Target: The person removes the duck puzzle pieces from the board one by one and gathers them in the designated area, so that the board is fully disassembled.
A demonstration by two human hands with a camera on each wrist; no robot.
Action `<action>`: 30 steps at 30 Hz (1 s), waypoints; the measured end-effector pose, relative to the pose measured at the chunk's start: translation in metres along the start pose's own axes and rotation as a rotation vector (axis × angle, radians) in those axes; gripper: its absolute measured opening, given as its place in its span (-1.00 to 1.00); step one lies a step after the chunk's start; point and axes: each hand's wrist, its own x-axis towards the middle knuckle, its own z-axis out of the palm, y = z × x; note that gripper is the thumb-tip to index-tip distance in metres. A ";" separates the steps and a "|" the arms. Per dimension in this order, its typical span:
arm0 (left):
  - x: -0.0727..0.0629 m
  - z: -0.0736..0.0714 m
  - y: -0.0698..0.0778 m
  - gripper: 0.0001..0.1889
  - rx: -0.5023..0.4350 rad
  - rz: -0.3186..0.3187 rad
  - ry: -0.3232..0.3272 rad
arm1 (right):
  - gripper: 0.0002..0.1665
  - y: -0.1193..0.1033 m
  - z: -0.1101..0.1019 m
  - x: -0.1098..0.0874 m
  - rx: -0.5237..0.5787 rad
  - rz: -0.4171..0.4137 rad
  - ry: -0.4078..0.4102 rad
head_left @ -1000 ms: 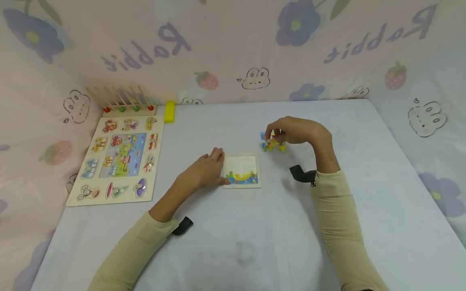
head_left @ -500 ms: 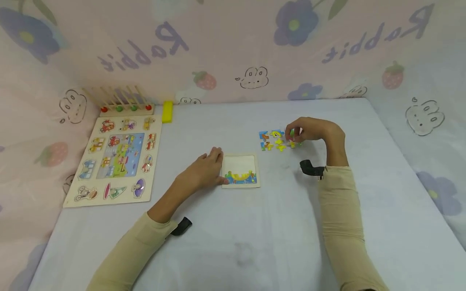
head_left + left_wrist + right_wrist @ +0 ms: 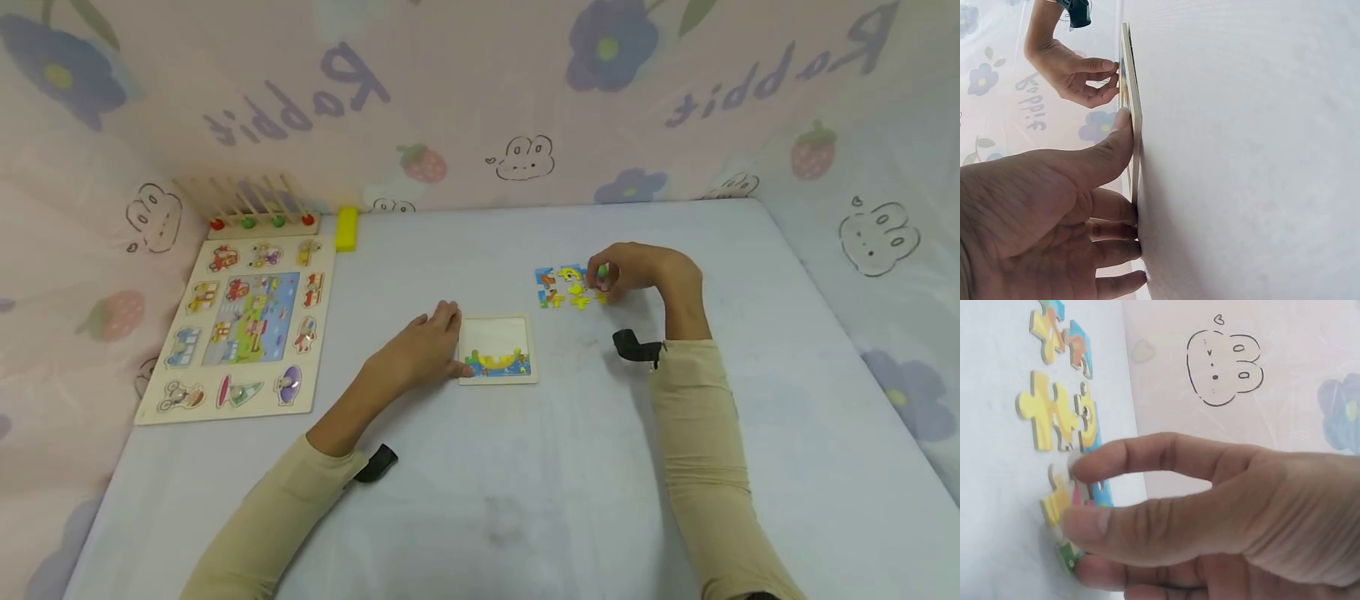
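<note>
My left hand (image 3: 416, 352) rests along the left side of a small wooden puzzle tray (image 3: 495, 332). In the left wrist view its thumb lies on the tray's edge (image 3: 1135, 119), and the other fingers reach down to the table beside it. Assembled blue and yellow pieces (image 3: 498, 367) fill the tray's near part. Beyond it to the right, my right hand (image 3: 637, 265) has thumb and fingers curled round a yellow, pink and green jigsaw piece (image 3: 1055, 505) on the table, partly hidden by them. More loose jigsaw pieces (image 3: 576, 292) lie just left of that hand.
A large wooden picture-puzzle board (image 3: 318, 358) lies at the left. Behind it stands a wooden peg rack (image 3: 262, 227) with red and green beads. A yellow block (image 3: 347, 229) lies beside the rack. Printed curtains (image 3: 480, 100) rise behind the table (image 3: 480, 500).
My right hand has moved right from the middle pieces to the rightmost ones, uncovering the yellow pieces, then shifted slightly over the last half second. My left hand has stayed at the tray.
</note>
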 end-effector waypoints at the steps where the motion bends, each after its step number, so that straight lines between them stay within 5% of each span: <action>1: 0.000 -0.001 0.000 0.04 0.002 0.001 0.002 | -0.66 0.000 0.000 0.001 -0.004 0.011 0.001; 30: -0.002 0.001 0.000 0.04 -0.039 0.008 -0.015 | -0.81 -0.006 0.004 0.010 -0.022 0.129 0.016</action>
